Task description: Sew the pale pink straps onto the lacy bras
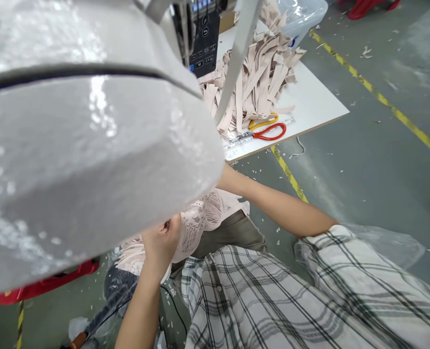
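My left hand (163, 241) is closed, thumb and fingers curled at the edge of a pale pink lace garment (193, 228) that hangs over my lap. Its fingertips are partly hidden by the large, shiny white head of a sewing machine (102, 169), which fills the upper left of the head view. From the right my forearm (276, 206) reaches in behind that head, so my right hand and its fingers are hidden. Part of the lace spreads between the two arms, and its far edge passes out of sight under the machine.
On a white table (316, 104) lie a heap of beige fabric strips (262, 72), red-and-yellow-handled scissors (269, 131) and a clear ruler (291, 120). A control panel (204, 46) and a clear plastic bin (305, 17) stand behind. Scraps and yellow tape (375, 92) mark the floor.
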A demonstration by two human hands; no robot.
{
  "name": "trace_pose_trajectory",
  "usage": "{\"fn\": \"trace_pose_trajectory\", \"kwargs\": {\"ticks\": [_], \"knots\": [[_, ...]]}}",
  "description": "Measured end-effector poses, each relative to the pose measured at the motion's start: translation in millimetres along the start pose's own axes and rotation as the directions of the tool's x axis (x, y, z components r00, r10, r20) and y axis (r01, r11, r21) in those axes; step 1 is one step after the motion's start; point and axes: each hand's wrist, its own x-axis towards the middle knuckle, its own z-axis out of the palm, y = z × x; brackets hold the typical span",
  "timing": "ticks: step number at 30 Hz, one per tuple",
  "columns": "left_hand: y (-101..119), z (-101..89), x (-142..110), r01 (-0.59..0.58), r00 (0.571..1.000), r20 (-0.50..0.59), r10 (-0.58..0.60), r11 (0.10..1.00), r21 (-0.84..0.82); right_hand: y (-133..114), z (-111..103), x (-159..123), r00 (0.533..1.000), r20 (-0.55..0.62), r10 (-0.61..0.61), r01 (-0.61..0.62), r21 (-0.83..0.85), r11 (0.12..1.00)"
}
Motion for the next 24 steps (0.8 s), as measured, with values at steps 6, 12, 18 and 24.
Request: {"fn": "trace_pose_trajectory", "kwargs": {"ticks": [6,12,18,24], "knots": [[2.2,-0.2,0.7,0.007,1.0,-0.009,-0.007,1.0,-0.001,11.7,4.5,1.8,0.999,-0.032,-0.033,0.032,-0.025,0.999],[0.9,0.1,-0.1,0.001,1.0,-0.017,-0.001,1.0,0.0,23.7,9.2,2.9,0.996,-0.026,-0.086,0.086,-0.002,0.996],[0.3,-1.3,-2.1,-0.007,1.0,-0.026,0.007,0.999,0.033,20.9,8.4,0.6,0.992,-0.063,-0.109,0.11,0.013,0.994],[0.9,-2.0,-2.4,-0.025,0.997,-0.073,0.027,0.999,0.03,21.8,10.6,1.8,0.997,-0.037,-0.069,0.068,-0.005,0.998]]}}
